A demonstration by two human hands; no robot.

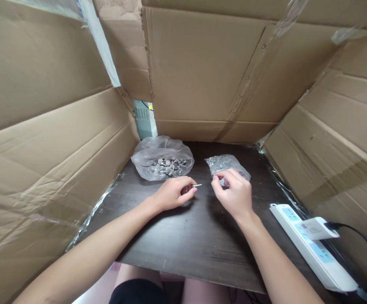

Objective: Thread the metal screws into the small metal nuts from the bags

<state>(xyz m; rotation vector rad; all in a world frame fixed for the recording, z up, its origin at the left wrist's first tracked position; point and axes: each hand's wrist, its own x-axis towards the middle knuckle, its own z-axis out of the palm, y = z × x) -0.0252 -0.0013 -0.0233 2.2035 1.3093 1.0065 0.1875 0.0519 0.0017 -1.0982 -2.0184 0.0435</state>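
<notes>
My left hand (173, 193) is closed in a pinch on a small metal bolt (197, 185) whose shaft points right. My right hand (232, 192) hovers a few centimetres to its right, fingers curled in a pinch; what they hold is too small to name. Behind the left hand lies a clear plastic bag (161, 157) holding several small metal parts. A second, smaller clear bag (226, 164) lies just behind the right hand, partly covered by it. Everything rests on a dark wooden table (186, 236).
Cardboard walls (202, 71) enclose the table at the left, back and right. A white power strip (310, 245) with a plugged-in adapter and black cable lies at the right front. A small printed box (144, 118) stands in the back left corner. My knees show below the table's edge.
</notes>
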